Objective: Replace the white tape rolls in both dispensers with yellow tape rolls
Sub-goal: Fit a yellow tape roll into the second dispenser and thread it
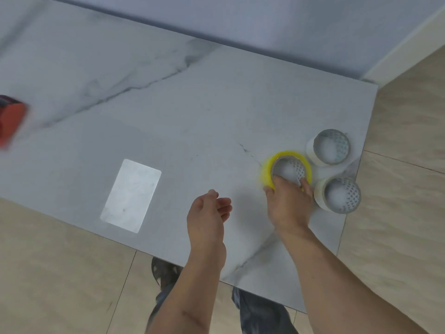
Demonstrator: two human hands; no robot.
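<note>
A yellow tape roll (267, 168) lies near the right end of the marble table (192, 104). My right hand (289, 203) grips its near rim, with fingers inside the core. Two white tape rolls sit beside it: one (310, 147) behind to the right, the other (319, 191) at the table's right edge, touching my right hand's side. My left hand (207, 213) hovers over the table left of the yellow roll, fingers loosely curled, holding nothing. A red tape dispenser (9, 121) shows blurred at the far left edge, partly cut off.
A bright rectangular light reflection (131, 195) lies on the tabletop near the front edge. The table's right edge runs close to the white rolls. Beige floor tiles surround the table, and my legs and a shoe (163, 273) are below the front edge.
</note>
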